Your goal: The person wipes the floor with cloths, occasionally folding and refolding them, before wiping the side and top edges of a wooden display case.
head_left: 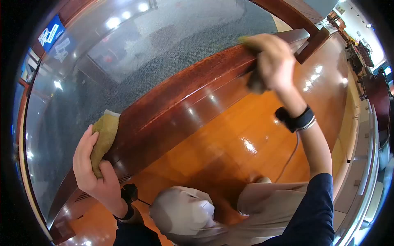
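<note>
My left hand [92, 166] is closed around a folded olive-yellow cloth [107, 133] at the left part of a dark red-brown wooden rail [180, 92]. The cloth lies over the rail's edge, with a pale strip at its top end. My right hand [271, 59], smeared by motion, is at the far right part of the same rail. It grips another cloth [257, 82], which hangs below the hand on the near side; an olive bit shows at the fingertips. My right fingers are partly blurred. Both wrists wear black bands.
Beyond the rail spreads a shiny grey glass-like surface [164, 45] with light reflections and a blue sign [51, 33]. Glossy orange-brown wooden floor [230, 139] lies on my side. A thin cable [289, 158] hangs near my right arm. White drawers [357, 172] stand along the right.
</note>
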A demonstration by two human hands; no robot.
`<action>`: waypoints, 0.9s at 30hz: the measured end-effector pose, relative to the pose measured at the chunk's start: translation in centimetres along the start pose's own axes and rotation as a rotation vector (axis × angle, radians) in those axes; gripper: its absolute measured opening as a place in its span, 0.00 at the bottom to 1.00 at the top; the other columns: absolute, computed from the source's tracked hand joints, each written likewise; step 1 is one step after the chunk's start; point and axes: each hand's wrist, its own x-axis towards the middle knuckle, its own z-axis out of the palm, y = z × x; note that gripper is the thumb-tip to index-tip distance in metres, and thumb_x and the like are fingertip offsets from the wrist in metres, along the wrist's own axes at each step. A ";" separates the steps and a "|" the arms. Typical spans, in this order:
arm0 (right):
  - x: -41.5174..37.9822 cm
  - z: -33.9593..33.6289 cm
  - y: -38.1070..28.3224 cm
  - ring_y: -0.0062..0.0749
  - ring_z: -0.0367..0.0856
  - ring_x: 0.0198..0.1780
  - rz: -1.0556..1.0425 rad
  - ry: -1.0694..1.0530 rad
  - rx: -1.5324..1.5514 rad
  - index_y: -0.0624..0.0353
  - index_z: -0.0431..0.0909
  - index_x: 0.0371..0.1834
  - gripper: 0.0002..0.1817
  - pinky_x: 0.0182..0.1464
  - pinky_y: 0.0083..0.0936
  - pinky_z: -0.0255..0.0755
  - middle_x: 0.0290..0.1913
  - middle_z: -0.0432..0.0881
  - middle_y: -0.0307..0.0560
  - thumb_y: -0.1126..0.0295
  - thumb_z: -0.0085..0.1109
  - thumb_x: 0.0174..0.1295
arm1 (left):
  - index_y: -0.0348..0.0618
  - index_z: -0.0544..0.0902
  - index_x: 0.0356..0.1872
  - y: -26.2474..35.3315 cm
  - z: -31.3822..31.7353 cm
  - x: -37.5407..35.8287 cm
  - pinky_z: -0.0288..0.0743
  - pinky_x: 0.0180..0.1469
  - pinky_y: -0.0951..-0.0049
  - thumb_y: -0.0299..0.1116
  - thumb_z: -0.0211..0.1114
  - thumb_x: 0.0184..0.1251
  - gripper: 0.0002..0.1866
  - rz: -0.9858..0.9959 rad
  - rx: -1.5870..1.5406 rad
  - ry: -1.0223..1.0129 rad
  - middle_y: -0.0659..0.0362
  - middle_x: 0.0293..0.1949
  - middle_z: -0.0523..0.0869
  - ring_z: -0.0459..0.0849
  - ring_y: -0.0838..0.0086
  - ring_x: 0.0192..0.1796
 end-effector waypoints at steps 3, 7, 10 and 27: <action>-2.1 -0.3 9.1 0.39 0.80 0.44 0.456 0.009 -0.051 0.51 0.83 0.38 0.17 0.50 0.30 0.72 0.40 0.82 0.44 0.76 0.41 0.55 | 0.32 0.80 0.41 -0.3 0.2 -0.1 0.69 0.55 0.65 0.17 0.44 0.40 0.23 0.004 -0.007 0.026 0.47 0.44 0.82 0.81 0.58 0.47; -2.9 0.1 15.7 0.39 0.81 0.42 0.669 0.059 -0.043 0.50 0.83 0.37 0.16 0.47 0.27 0.72 0.39 0.83 0.44 0.74 0.42 0.55 | 0.33 0.80 0.41 0.3 0.7 -0.6 0.70 0.55 0.67 0.17 0.44 0.41 0.23 -0.090 -0.008 0.071 0.48 0.43 0.83 0.81 0.59 0.47; -2.8 1.3 12.1 0.40 0.81 0.40 0.482 0.149 -0.018 0.51 0.83 0.33 0.16 0.46 0.30 0.72 0.35 0.83 0.46 0.76 0.42 0.54 | 0.33 0.80 0.41 0.6 0.7 -0.4 0.71 0.54 0.67 0.18 0.43 0.42 0.23 -0.138 0.013 0.080 0.50 0.42 0.83 0.81 0.61 0.46; -4.6 3.7 7.9 0.37 0.80 0.40 0.088 0.550 0.077 0.52 0.82 0.33 0.15 0.47 0.29 0.72 0.37 0.82 0.42 0.76 0.47 0.44 | 0.36 0.76 0.42 -1.3 0.4 -1.0 0.70 0.50 0.68 0.22 0.44 0.53 0.16 -0.250 0.278 -0.024 0.51 0.41 0.81 0.80 0.63 0.44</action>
